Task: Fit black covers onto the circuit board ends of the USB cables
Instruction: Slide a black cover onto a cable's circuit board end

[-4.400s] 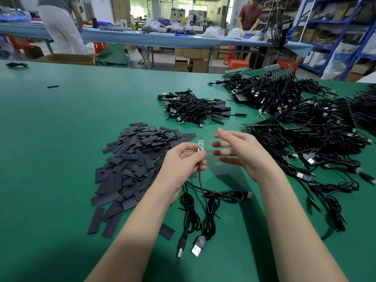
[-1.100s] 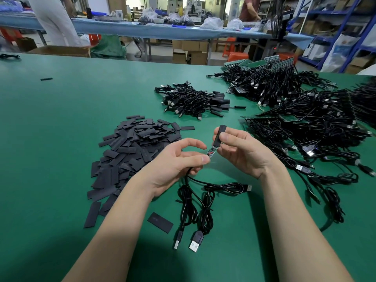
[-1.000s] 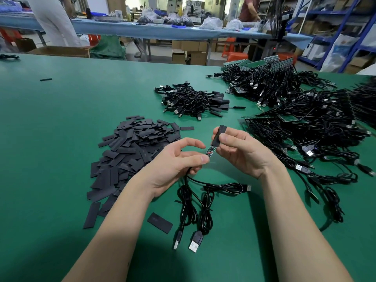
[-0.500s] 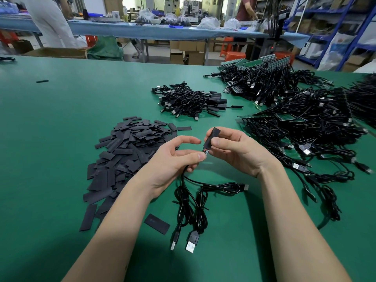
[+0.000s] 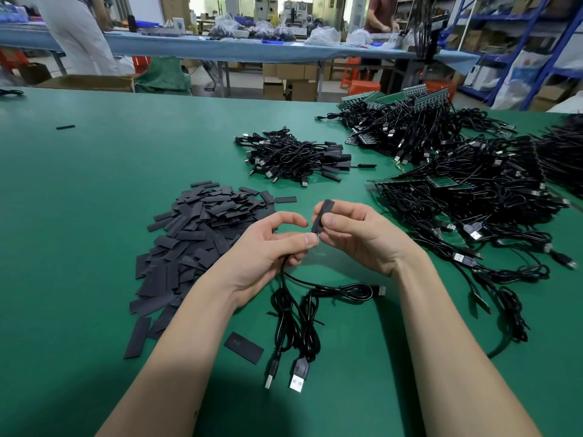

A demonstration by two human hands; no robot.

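Note:
My right hand pinches a black cover that sits almost fully over the circuit board end of a USB cable. Only a sliver of board shows at the cover's lower end. My left hand holds that cable just below the cover, between thumb and fingers. The cable hangs down to the green table, and its USB plugs lie near the front edge. A heap of loose black covers lies left of my hands.
A pile of covered cables lies beyond my hands. Large tangles of cables with bare green boards fill the right side. One stray cover lies by my left forearm. Two people stand at a far bench.
The cover has slid down over the circuit board, which showed below it a second ago and is now nearly hidden. Both hands have drawn closer together.

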